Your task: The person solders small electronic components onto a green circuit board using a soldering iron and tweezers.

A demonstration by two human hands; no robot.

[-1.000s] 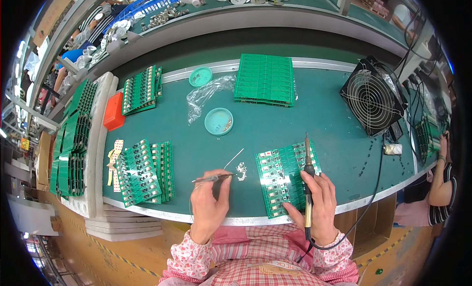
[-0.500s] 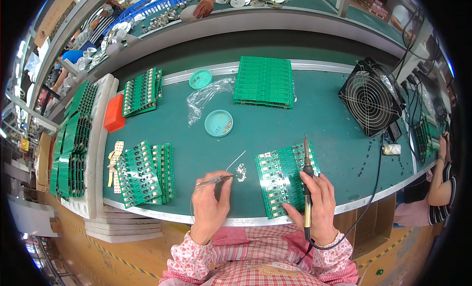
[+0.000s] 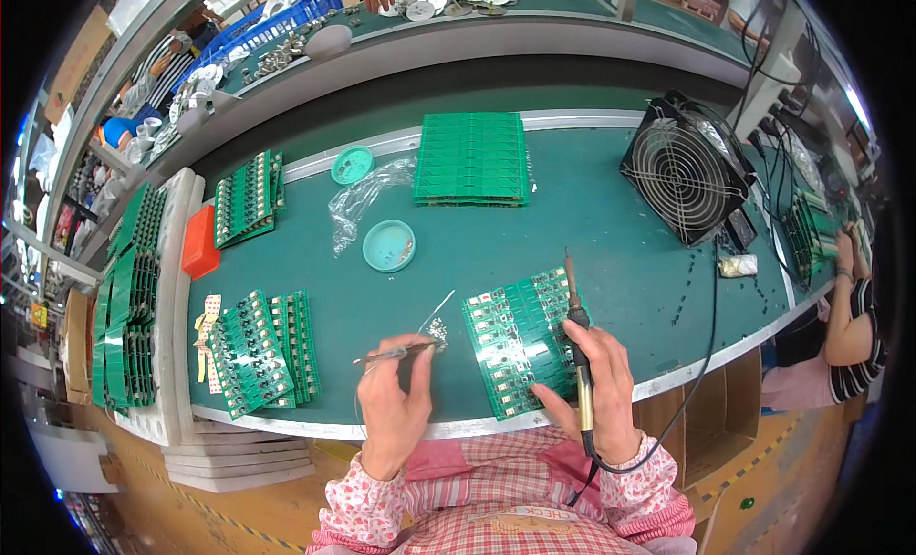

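Observation:
My left hand [image 3: 393, 412] pinches a pair of metal tweezers [image 3: 384, 353], along with a thin strand of solder wire [image 3: 437, 311] that sticks up past the fingers. The tweezers' tips are at a little heap of tiny pale components [image 3: 438, 330] on the bench. A soldering iron [image 3: 583, 383] is gripped in my right hand [image 3: 611, 378], its tip pointing away from me above the far right corner of a green circuit board panel [image 3: 510, 331]. My right thumb rests at the panel's near right part. Rows of small parts line the panel.
Left lie populated panels [image 3: 250, 355], a red box [image 3: 200, 242] and stacked boards on white foam [image 3: 170, 297]. Farther back are two turquoise dishes [image 3: 389, 246], a plastic bag [image 3: 367, 197] and a panel stack [image 3: 471, 159]. A black fan [image 3: 685, 178] stands right; the iron's cord [image 3: 708, 335] trails nearby.
The view has shifted, so the bench appears farther left. My left hand has brought the tweezers' tips to the heap of components. My right hand still grips the iron over the panel.

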